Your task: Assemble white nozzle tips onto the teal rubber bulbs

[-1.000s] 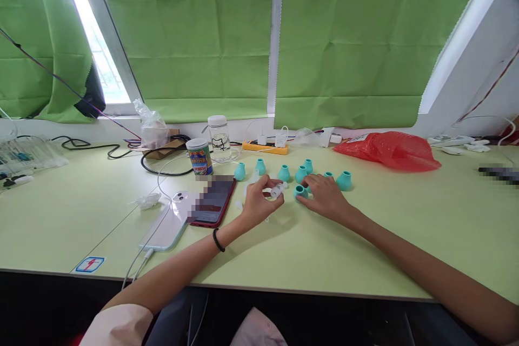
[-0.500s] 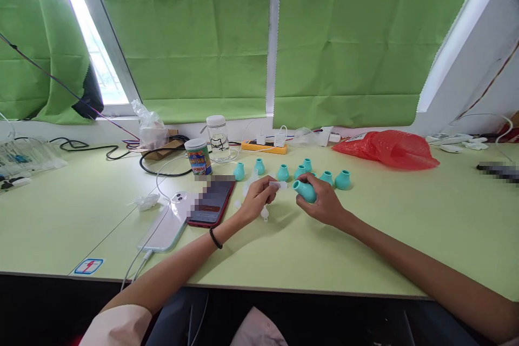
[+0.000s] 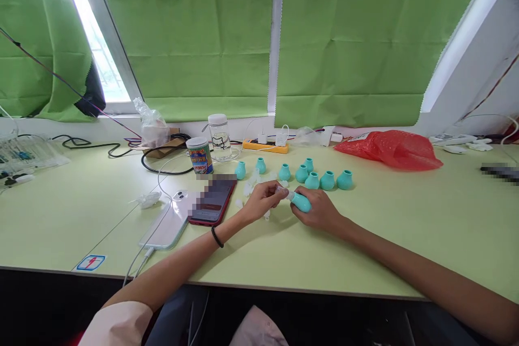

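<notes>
My right hand (image 3: 318,208) is wrapped round a turquoise rubber bulb (image 3: 301,203), its neck tilted toward the left. Pinched in the fingers of my left hand (image 3: 265,199) is a small translucent plastic nozzle (image 3: 283,191). The nozzle's end meets the mouth of the bulb; how deep it sits I cannot tell. Beyond my hands, several more turquoise bulbs stand upright, among them one bulb (image 3: 345,179) at the right end and another bulb (image 3: 240,170) at the left. Small translucent plastic pieces (image 3: 252,181) lie loose behind and beside my left hand.
Left of my hands lie a red-cased phone (image 3: 214,200) and a white phone (image 3: 172,224) with a charging cable. A printed can (image 3: 200,155), a clear jar (image 3: 220,143), an orange power strip (image 3: 265,146) and a red plastic bag (image 3: 391,151) line the back of the table.
The nozzle in my left hand and the bulb in my right hand have come together. My right hand has turned the bulb's mouth toward the left and moved slightly nearer me.
</notes>
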### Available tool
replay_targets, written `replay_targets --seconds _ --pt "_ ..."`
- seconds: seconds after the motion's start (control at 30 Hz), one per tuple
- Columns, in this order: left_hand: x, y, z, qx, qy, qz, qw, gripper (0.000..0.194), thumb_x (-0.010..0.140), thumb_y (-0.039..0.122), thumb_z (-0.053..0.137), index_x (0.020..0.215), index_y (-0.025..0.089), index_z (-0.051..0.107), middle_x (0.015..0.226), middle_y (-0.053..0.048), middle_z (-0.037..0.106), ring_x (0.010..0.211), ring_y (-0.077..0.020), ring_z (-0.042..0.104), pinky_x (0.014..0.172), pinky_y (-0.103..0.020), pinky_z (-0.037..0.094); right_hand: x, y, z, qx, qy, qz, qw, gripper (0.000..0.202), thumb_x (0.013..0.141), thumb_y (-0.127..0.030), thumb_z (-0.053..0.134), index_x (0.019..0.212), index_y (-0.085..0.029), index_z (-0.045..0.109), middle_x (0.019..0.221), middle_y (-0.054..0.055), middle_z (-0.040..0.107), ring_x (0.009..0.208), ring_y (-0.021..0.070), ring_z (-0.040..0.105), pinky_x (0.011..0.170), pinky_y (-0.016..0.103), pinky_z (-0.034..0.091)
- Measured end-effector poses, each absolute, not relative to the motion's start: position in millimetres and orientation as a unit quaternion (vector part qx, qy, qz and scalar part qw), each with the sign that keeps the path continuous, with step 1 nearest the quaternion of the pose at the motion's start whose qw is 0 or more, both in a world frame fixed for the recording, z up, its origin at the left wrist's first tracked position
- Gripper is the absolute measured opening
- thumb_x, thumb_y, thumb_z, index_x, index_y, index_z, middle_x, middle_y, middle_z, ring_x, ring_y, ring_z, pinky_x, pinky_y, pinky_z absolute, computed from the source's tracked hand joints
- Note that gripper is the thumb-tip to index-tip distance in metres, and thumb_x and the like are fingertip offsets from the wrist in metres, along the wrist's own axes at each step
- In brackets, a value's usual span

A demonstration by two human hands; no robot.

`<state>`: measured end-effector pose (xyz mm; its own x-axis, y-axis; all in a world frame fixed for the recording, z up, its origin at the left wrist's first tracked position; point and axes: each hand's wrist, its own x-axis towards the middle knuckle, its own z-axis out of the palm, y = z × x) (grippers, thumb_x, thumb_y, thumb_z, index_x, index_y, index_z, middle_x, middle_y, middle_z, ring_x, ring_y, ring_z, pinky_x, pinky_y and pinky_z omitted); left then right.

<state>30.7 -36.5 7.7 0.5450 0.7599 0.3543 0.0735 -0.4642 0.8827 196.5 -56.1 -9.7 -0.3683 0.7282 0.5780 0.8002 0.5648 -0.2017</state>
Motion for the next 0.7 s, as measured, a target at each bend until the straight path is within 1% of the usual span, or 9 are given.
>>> replay_targets --seconds 0.1,0.23,0.33,0.43,0.53,0.63,0.7 --pt "29.7 -32.5 7.2 0.762 0.271 0.373 0.455 0.028 0.071 0.038 0.049 0.074 0.010 0.052 0.052 0.003 0.043 0.047 -0.0052 0.040 0.045 -0.017 0.033 198.3 -54.8 -9.9 -0.474 -0.819 -0.064 0.318 0.007 0.064 -0.022 0.046 0.068 -0.016 0.047 0.055 0.001 0.052 0.049 0.0119 0.045 0.046 0.023 0.024" --pt "25.6 -25.3 6.7 0.772 0.269 0.322 0.478 0.032 0.068 0.038 0.053 0.079 0.008 0.056 0.054 0.000 0.049 0.048 -0.0066 0.045 0.047 -0.019 0.038 200.1 -55.0 -11.9 -0.486 -0.823 -0.096 0.279 0.008 0.065 -0.022 0.045 0.068 -0.015 0.049 0.056 0.002 0.055 0.049 0.0123 0.046 0.045 0.023 0.021" --pt "21.6 -22.3 7.8 0.797 0.264 0.275 0.468 0.032 0.068 0.038 0.053 0.079 0.008 0.058 0.052 0.001 0.048 0.046 -0.0059 0.043 0.045 -0.017 0.038 200.6 -55.9 -14.1 -0.479 -0.829 -0.133 0.255 0.010 0.065 -0.020 0.044 0.070 -0.014 0.050 0.058 0.004 0.057 0.052 0.0134 0.048 0.045 0.024 0.019" --pt "19.9 -23.8 9.2 0.823 0.267 0.253 0.432 0.031 0.069 0.037 0.052 0.079 0.009 0.059 0.047 0.003 0.045 0.042 -0.0043 0.038 0.041 -0.015 0.034 200.2 -57.1 -15.5 -0.468 -0.835 -0.150 0.245 0.011 0.064 -0.017 0.042 0.069 -0.013 0.051 0.059 0.005 0.056 0.053 0.0139 0.049 0.046 0.024 0.018" --pt "21.2 -28.3 9.2 0.831 0.276 0.271 0.401 0.030 0.071 0.036 0.050 0.079 0.009 0.059 0.046 0.003 0.044 0.042 -0.0042 0.038 0.040 -0.014 0.032 199.3 -57.6 -14.9 -0.473 -0.832 -0.104 0.269 0.009 0.062 -0.016 0.043 0.067 -0.014 0.050 0.056 0.003 0.054 0.051 0.0124 0.046 0.046 0.023 0.020" --pt "22.9 -32.8 9.3 0.835 0.280 0.296 0.371 0.029 0.071 0.035 0.049 0.080 0.009 0.059 0.049 0.002 0.047 0.045 -0.0051 0.041 0.042 -0.014 0.034 198.5 -56.5 -11.3 -0.472 -0.828 0.005 0.303 0.007 0.057 -0.016 0.045 0.064 -0.015 0.047 0.051 -0.002 0.047 0.047 0.0096 0.040 0.046 0.021 0.023" --pt "23.1 -35.1 10.4 0.845 0.281 0.297 0.344 0.029 0.072 0.034 0.049 0.081 0.009 0.060 0.051 0.001 0.049 0.047 -0.0056 0.043 0.043 -0.015 0.035 198.3 -54.9 -7.4 -0.465 -0.826 0.093 0.306 0.005 0.055 -0.016 0.046 0.060 -0.016 0.045 0.049 -0.004 0.042 0.047 0.0082 0.037 0.045 0.020 0.024"
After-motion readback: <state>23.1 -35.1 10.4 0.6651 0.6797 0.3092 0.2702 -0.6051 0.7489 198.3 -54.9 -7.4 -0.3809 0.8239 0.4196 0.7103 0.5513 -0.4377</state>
